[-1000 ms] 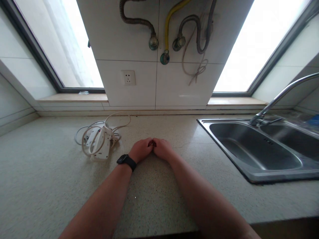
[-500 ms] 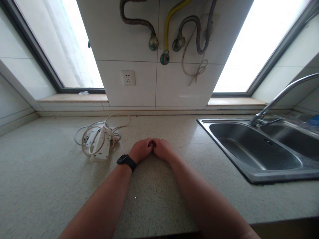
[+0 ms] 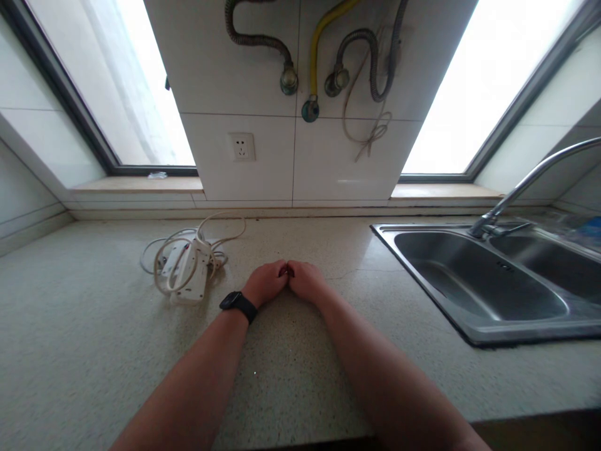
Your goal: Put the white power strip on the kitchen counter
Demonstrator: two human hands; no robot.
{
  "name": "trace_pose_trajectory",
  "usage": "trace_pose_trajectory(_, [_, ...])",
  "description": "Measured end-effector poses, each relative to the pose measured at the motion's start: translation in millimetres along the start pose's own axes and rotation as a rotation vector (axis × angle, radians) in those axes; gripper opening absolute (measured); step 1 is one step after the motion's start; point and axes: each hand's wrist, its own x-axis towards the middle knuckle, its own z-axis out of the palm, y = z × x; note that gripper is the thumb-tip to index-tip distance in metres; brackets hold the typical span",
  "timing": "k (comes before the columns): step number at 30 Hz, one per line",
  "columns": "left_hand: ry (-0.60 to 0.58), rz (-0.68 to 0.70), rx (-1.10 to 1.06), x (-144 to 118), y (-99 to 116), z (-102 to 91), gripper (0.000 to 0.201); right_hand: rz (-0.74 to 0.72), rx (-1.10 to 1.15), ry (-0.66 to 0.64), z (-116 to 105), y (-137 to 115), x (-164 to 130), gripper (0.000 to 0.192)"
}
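My left hand is closed in a fist on the speckled stone countertop. A black watch is strapped round that wrist. My right hand is curled into a fist as well, and its knuckles meet those of the left. Nothing shows in either fist; the palms are hidden from above. To the left of my hands, apart from them, lie white power strips with their cable looped over them.
A steel double sink with a curved faucet is set into the counter at right. On the tiled wall are a socket, a yellow pipe and grey hoses. Windows flank the wall.
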Motion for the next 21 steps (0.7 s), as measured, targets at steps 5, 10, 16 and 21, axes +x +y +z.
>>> trace_pose_trajectory(5, [-0.012,-0.024,0.006,0.3,0.7,0.1,0.018,0.007,-0.020,-0.006,-1.1,-0.7,-0.4,0.028])
trace_pose_trajectory(10, [-0.002,-0.009,0.004,0.3,0.2,0.1,0.019,0.001,-0.017,0.011,-0.6,-0.3,0.2,0.027])
trace_pose_trajectory(16, [-0.008,-0.010,-0.007,0.1,0.7,-0.5,0.018,-0.005,-0.007,0.013,0.7,0.9,0.4,0.027])
trace_pose_trajectory(21, [0.001,-0.006,-0.014,0.1,-0.2,0.3,0.018,-0.020,0.004,0.028,1.4,1.9,-0.6,0.026])
